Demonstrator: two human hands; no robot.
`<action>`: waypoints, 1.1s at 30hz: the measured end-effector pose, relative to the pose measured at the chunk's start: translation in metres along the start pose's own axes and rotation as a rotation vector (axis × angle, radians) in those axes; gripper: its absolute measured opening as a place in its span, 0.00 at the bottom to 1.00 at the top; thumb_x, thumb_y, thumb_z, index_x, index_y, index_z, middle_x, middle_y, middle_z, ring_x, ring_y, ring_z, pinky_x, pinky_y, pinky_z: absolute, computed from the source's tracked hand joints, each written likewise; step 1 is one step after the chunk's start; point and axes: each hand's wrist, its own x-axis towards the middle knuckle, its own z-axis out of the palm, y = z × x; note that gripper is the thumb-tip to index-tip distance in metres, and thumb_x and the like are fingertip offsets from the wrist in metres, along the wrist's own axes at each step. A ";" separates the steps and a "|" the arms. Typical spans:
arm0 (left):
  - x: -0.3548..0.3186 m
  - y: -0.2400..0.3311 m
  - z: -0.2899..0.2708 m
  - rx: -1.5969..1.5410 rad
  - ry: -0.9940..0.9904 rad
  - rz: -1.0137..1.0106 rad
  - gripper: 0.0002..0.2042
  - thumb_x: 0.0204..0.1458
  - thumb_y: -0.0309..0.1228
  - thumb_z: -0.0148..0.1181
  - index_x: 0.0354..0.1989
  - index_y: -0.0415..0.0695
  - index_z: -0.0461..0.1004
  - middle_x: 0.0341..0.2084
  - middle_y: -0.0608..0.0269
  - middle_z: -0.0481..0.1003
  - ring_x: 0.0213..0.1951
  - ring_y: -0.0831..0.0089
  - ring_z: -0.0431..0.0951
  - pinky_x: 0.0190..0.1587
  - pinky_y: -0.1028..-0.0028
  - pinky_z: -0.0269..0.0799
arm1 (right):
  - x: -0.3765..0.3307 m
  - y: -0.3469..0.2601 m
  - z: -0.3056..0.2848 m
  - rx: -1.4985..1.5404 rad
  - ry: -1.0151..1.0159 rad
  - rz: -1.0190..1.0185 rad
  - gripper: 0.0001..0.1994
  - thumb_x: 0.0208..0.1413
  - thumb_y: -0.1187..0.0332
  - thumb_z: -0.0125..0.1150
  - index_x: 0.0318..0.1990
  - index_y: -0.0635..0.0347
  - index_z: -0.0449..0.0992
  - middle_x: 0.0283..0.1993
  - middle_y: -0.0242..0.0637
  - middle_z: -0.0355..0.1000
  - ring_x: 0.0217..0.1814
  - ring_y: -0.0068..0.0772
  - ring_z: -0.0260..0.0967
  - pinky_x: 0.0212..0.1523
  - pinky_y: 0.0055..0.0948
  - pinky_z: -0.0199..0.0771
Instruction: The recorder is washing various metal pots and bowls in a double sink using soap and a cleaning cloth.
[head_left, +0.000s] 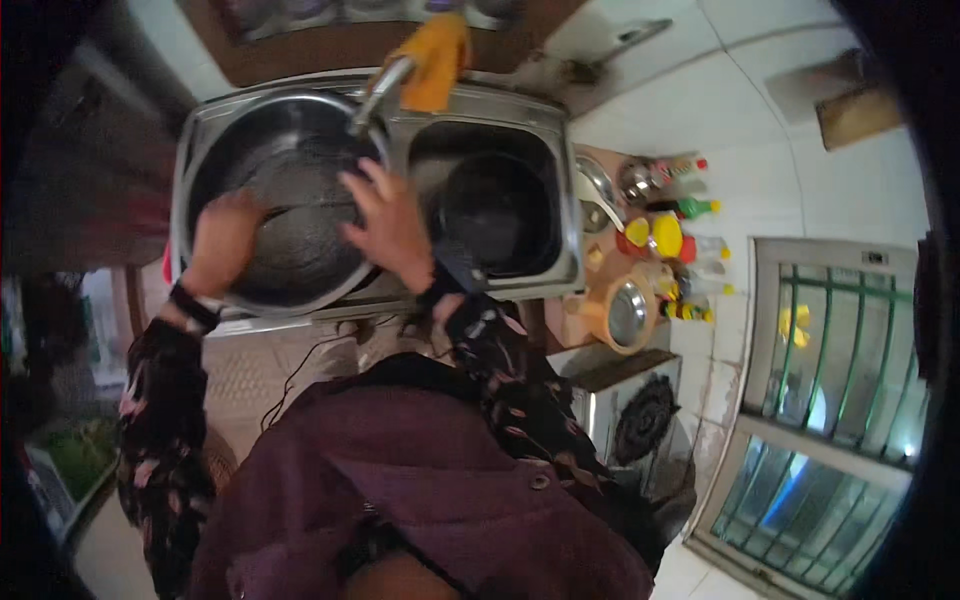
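Observation:
A large round metal basin (295,112) sits over the left bowl of the steel sink, with what looks like water inside. My left hand (226,240) reaches over its left side, and the fingertips are blurred and partly lost in the dark interior. Above the basin's right side is my right hand (390,222), its fingers spread and nothing visible in them. The tap (380,95) points down at the basin's far right edge. An orange cloth (435,62) hangs over the tap's upper part.
In the right sink bowl (572,235) lies a dark round vessel (488,212). To the right stand several bottles (690,208), an orange-rimmed bowl (628,315) and a metal lid-like dish (592,178). A stove burner (645,418) is nearer me, beside a barred window (835,340).

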 end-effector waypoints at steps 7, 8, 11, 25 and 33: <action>0.005 0.020 -0.034 -0.097 0.189 0.047 0.05 0.38 0.27 0.52 0.26 0.46 0.71 0.24 0.59 0.65 0.31 0.60 0.70 0.31 0.65 0.66 | -0.006 0.019 0.000 0.059 -0.077 -0.075 0.12 0.42 0.66 0.60 0.37 0.55 0.74 0.51 0.41 0.62 0.50 0.46 0.60 0.49 0.38 0.62; 0.009 0.027 -0.038 -0.119 0.224 0.049 0.05 0.39 0.28 0.52 0.27 0.47 0.71 0.24 0.59 0.66 0.31 0.61 0.69 0.31 0.66 0.66 | -0.013 0.023 -0.008 0.036 -0.065 -0.065 0.12 0.42 0.66 0.60 0.37 0.55 0.74 0.51 0.41 0.62 0.50 0.46 0.60 0.49 0.38 0.62; -0.001 0.037 -0.043 -0.310 0.216 -0.070 0.05 0.37 0.28 0.54 0.26 0.46 0.71 0.23 0.58 0.65 0.30 0.60 0.69 0.30 0.64 0.66 | -0.028 0.026 -0.020 0.139 -0.267 0.110 0.14 0.47 0.60 0.55 0.40 0.55 0.73 0.50 0.41 0.63 0.49 0.43 0.62 0.47 0.35 0.64; 0.020 0.068 -0.157 -0.226 0.650 0.350 0.07 0.34 0.27 0.54 0.26 0.44 0.69 0.20 0.61 0.63 0.24 0.62 0.68 0.24 0.66 0.63 | -0.062 0.002 -0.173 0.340 0.232 0.221 0.20 0.48 0.70 0.58 0.49 0.61 0.65 0.49 0.39 0.63 0.39 0.27 0.69 0.36 0.23 0.69; 0.032 0.041 -0.258 0.118 0.714 0.365 0.11 0.34 0.30 0.53 0.30 0.45 0.69 0.20 0.63 0.61 0.25 0.65 0.67 0.24 0.68 0.63 | -0.067 0.000 -0.195 0.240 0.335 0.110 0.13 0.48 0.71 0.58 0.42 0.63 0.70 0.46 0.40 0.65 0.36 0.29 0.70 0.34 0.23 0.69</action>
